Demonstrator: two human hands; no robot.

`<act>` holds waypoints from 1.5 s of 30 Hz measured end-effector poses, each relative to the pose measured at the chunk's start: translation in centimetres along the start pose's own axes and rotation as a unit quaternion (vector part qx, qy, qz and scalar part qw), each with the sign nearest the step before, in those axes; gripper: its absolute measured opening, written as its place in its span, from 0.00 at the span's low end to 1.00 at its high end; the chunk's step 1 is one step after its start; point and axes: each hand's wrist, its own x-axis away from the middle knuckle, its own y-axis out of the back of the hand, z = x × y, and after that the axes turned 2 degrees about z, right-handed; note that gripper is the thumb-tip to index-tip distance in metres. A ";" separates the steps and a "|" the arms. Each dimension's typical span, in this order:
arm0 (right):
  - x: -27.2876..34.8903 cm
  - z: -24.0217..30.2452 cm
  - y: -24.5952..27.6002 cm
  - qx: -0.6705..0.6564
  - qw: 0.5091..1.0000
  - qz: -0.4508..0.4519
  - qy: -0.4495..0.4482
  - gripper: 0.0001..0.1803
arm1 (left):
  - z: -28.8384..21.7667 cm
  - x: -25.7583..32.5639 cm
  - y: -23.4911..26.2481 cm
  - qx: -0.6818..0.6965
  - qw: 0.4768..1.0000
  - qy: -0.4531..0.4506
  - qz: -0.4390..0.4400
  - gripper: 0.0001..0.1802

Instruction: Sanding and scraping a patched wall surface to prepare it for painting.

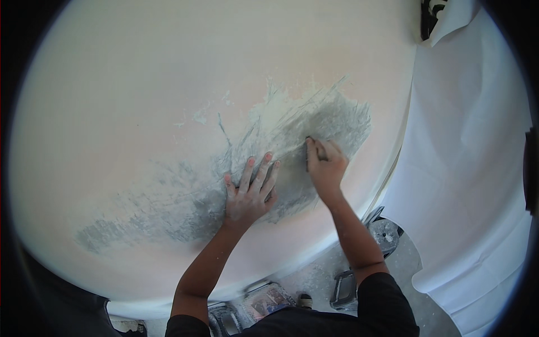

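A large, curved, pale surface (168, 67) fills most of the view, with a rough grey patch (337, 121) worn into its coating. My left hand (250, 194) lies flat on this patch with its fingers spread, and whitish dust coats them. To its right, my right hand (328, 168) is closed, pinching a small, dark, thin-edged piece (308, 154) against the grey area. Most of that piece is hidden by the fingers, so its kind cannot be made out.
White sheeting (466, 168) hangs along the right side. Below the surface's curved lower edge, dusty black-framed objects (343, 289), a round dusty item (386, 233) and a flat reddish-grey item (268, 300) are on the floor. Dark cloth (62, 297) shows at lower left.
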 end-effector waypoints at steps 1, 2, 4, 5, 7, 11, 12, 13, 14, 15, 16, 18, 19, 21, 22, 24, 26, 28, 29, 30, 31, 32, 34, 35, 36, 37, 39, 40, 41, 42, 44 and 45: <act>0.7 0.4 -0.4 -0.001 1.000 0.001 0.002 0.03 | 0.1 0.0 0.0 0.002 1.000 -0.002 -0.002 0.34; 1.6 0.9 -0.9 -0.046 0.998 0.030 0.017 0.03 | 0.3 0.2 0.0 0.002 1.000 -0.003 -0.001 0.34; 1.3 1.1 -0.3 -0.095 0.991 0.090 0.012 0.04 | 0.3 0.2 0.2 0.000 1.000 -0.003 0.002 0.33; 0.8 0.8 -0.1 -0.095 0.991 0.089 0.013 0.04 | 0.3 0.0 0.2 0.004 1.000 -0.006 -0.001 0.32; 0.3 0.4 0.0 -0.022 0.999 0.024 -0.027 0.04 | 0.7 0.3 0.3 0.005 1.000 -0.007 0.000 0.33; 1.5 0.4 -0.8 -0.103 0.992 0.061 0.037 0.03 | 0.4 0.2 0.3 0.005 1.000 -0.008 0.003 0.33; 0.4 0.0 0.0 -0.056 0.997 0.047 0.017 0.03 | 0.6 0.2 0.2 0.006 1.000 -0.011 0.001 0.33; -0.2 -0.2 0.4 -0.010 0.999 0.033 -0.004 0.03 | 0.7 0.2 0.1 0.005 1.000 -0.010 -0.002 0.33; 0.4 -0.1 0.0 -0.008 0.999 0.031 -0.005 0.03 | 0.5 0.3 0.2 0.004 1.000 -0.006 -0.004 0.33; 1.4 0.0 -0.7 -0.034 0.998 0.042 0.022 0.03 | 0.2 0.0 0.2 0.007 1.000 -0.006 -0.005 0.33; 1.9 -0.1 -0.9 -0.060 0.996 0.054 0.048 0.03 | 0.0 -0.2 0.2 0.002 1.000 -0.007 -0.004 0.33; 1.8 -0.1 -0.7 -0.066 0.995 0.069 0.034 0.03 | 0.2 -0.1 0.2 -0.005 1.000 -0.010 0.000 0.33; 1.5 -0.3 -0.4 -0.071 0.994 0.085 0.023 0.03 | 0.2 0.0 0.1 -0.003 1.000 -0.008 -0.001 0.33; 0.3 -0.5 0.7 -0.012 0.995 0.099 -0.019 0.03 | 0.1 0.0 0.2 0.001 1.000 -0.007 -0.003 0.33; 0.9 -0.5 0.0 -0.030 0.997 0.064 -0.008 0.03 | 0.4 0.1 0.3 0.004 1.000 -0.006 -0.001 0.33; 2.5 -0.2 -1.4 -0.092 0.994 0.046 0.045 0.04 | 0.2 -0.1 0.2 0.007 1.000 -0.003 -0.001 0.33; 1.1 -1.0 0.0 -0.047 0.997 0.060 0.019 0.04 | 0.2 -0.2 0.2 0.011 1.000 -0.001 0.002 0.33; 0.8 -0.8 -0.1 -0.004 0.997 0.073 -0.007 0.04 | 0.6 0.1 0.2 0.006 1.000 -0.007 -0.007 0.32; 1.2 -0.8 -0.5 0.010 0.999 0.044 0.000 0.03 | 0.4 0.1 0.1 0.004 1.000 -0.009 -0.014 0.31; 1.5 -0.7 -0.6 0.024 1.000 0.016 0.008 0.03 | 0.3 0.0 0.2 0.003 1.000 -0.008 -0.016 0.31; 1.6 -0.7 -0.4 0.024 1.000 0.016 0.010 0.03 | 0.0 -0.1 0.2 0.004 1.000 -0.010 -0.016 0.31; 1.8 -0.1 -0.3 -0.036 0.998 0.047 0.002 0.03 | 0.3 0.0 0.3 0.003 1.000 -0.015 -0.014 0.30; 1.4 -0.3 -0.1 -0.051 0.997 0.061 0.003 0.04 | 0.5 0.3 0.2 0.002 1.000 -0.016 -0.012 0.30; 1.3 -0.5 0.0 -0.049 0.997 0.062 0.004 0.04 | 0.2 0.2 0.3 0.007 1.000 -0.015 -0.010 0.30; 1.2 -0.6 0.1 -0.044 0.998 0.044 -0.008 0.04 | 0.1 0.2 0.3 0.009 1.000 -0.014 -0.010 0.30; 1.2 -0.7 0.1 -0.038 0.999 0.027 -0.019 0.04 | 0.2 0.1 0.2 0.015 1.000 -0.013 -0.010 0.30; 1.7 -0.5 -0.6 -0.095 0.995 0.038 0.016 0.04 | 0.4 0.1 0.0 0.016 1.000 -0.013 -0.007 0.31; 1.1 -0.8 -0.2 -0.054 0.998 0.036 0.017 0.04 | 0.2 0.0 -0.1 0.006 1.000 -0.012 -0.014 0.31; 0.3 -1.1 0.5 -0.011 0.999 0.034 0.019 0.03 | 0.1 0.0 -0.1 -0.003 1.000 -0.012 -0.022 0.31; -0.9 -1.3 1.3 0.021 0.998 0.046 -0.045 0.03 | 0.2 0.0 0.0 -0.002 1.000 -0.013 -0.022 0.31; 1.3 -0.4 -0.4 -0.023 0.999 0.037 0.003 0.03 | 0.5 0.0 0.1 0.003 1.000 -0.013 -0.017 0.31; 1.9 -0.1 -0.9 -0.068 0.996 0.029 0.051 0.03 | 0.3 0.0 0.1 0.002 1.000 -0.012 -0.019 0.31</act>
